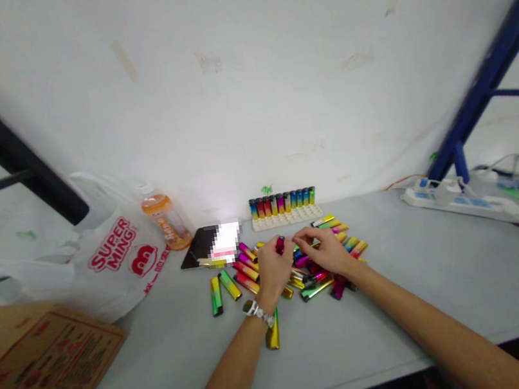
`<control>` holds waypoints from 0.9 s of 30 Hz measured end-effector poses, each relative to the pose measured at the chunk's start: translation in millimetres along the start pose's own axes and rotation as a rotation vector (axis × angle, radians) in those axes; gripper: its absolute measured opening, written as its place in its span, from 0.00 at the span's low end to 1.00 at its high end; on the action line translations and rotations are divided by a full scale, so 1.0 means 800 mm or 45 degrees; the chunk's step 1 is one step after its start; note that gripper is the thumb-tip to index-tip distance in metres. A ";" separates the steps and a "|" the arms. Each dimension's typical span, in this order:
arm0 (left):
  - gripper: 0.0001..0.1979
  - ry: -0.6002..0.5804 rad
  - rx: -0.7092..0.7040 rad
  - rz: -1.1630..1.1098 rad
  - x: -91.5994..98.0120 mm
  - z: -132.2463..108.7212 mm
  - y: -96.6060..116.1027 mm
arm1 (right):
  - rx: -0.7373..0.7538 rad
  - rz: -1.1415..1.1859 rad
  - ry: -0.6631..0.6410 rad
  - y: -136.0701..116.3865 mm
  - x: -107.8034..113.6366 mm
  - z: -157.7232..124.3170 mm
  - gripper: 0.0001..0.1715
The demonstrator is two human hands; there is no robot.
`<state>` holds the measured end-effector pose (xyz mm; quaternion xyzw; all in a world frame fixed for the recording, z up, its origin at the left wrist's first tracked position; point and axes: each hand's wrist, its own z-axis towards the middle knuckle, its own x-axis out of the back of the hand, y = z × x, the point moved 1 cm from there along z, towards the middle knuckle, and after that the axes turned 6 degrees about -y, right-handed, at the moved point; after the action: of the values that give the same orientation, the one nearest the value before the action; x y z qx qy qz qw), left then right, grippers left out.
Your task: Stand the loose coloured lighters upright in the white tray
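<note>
My left hand [275, 267], with a silver watch at its wrist, is closed around a dark magenta lighter [280, 245] whose end shows above the fingers. Close beside it, my right hand [326, 251] has its thumb and fingertips pinched together; whatever they hold is hidden or too small to name. Both hands are over a loose pile of shiny lighters [316, 288] in yellow, green, red and purple. Behind the hands, a row of upright lighters [280, 204] stands in the back of a white holder rack [287, 218]. One yellow lighter [273, 337] lies near my left wrist.
Left of the pile lie a black flat object [194, 248] and two lighters. Farther left are an orange drink bottle [165, 218], a white plastic bag [100, 270] and a cardboard box [54, 355]. A white power strip [460, 200] with cables runs along the right.
</note>
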<state>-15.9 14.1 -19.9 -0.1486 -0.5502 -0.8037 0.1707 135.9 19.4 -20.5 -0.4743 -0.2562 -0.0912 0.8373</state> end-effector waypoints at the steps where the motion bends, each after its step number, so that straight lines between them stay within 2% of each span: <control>1: 0.17 -0.003 0.002 -0.016 0.000 0.000 -0.001 | 0.008 0.003 0.014 -0.002 0.000 0.000 0.12; 5: 0.20 -0.020 -0.026 -0.031 0.001 -0.003 -0.001 | 0.056 0.039 0.071 -0.012 -0.001 -0.002 0.14; 9: 0.24 -0.062 -0.062 -0.159 0.001 -0.008 -0.001 | 0.114 0.066 0.054 -0.025 -0.007 -0.004 0.17; 13: 0.29 -0.089 -0.026 -0.229 0.001 -0.012 -0.003 | 0.118 0.133 -0.031 -0.033 -0.011 -0.004 0.14; 17: 0.31 -0.100 0.032 -0.307 0.003 -0.010 0.000 | 0.024 0.298 -0.186 -0.038 -0.004 -0.005 0.14; 22: 0.32 -0.139 0.000 -0.332 0.003 -0.006 0.001 | -0.020 0.398 -0.360 -0.043 0.005 -0.008 0.14; 24: 0.31 -0.125 0.013 -0.362 0.004 -0.005 0.000 | -0.032 0.383 -0.302 -0.040 0.007 -0.008 0.16; 27: 0.25 -0.012 0.044 -0.323 0.007 -0.002 -0.004 | -0.029 0.267 -0.069 -0.027 0.015 0.000 0.18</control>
<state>-22.5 12.6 -20.6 -0.0784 -0.5791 -0.8087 0.0676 137.6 9.2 1.7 -0.5103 -0.2268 0.0068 0.8295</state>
